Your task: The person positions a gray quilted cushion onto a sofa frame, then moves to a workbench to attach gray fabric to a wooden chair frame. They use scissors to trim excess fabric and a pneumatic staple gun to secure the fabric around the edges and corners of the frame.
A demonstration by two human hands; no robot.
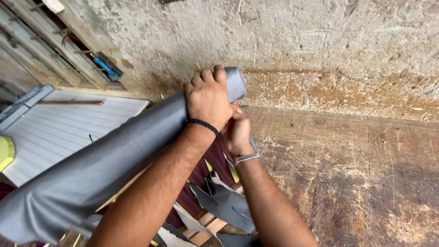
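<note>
Left hand [208, 98]: closed over the top end of a grey roll of leather-like sheet [114, 160], fingers wrapped across the upper edge, black band at the wrist. Firm hold as far as can be seen.

Right hand [238, 135]: tucked just under and behind the left, a metal bangle at the wrist. It appears to pinch the roll's loose edge; the fingertips are hidden by the left hand, so how far it is closed cannot be told with certainty.

The roll runs from the 2 hands down toward the lower left, its far end flaring open near the frame edge. It leans close to a rough plastered wall [320, 41].

Beneath the arms: grey offcuts [224, 201], a maroon ribbed piece [201, 176], and a worn wooden worktop [356, 174]. A white corrugated panel [64, 128] lies to the left.

Risks, as judged: only 1 end is gripped, so the long unsupported end could sag, unroll or slide. The rough wall could scuff the sheet. Loose offcuts below could snag the material.
</note>
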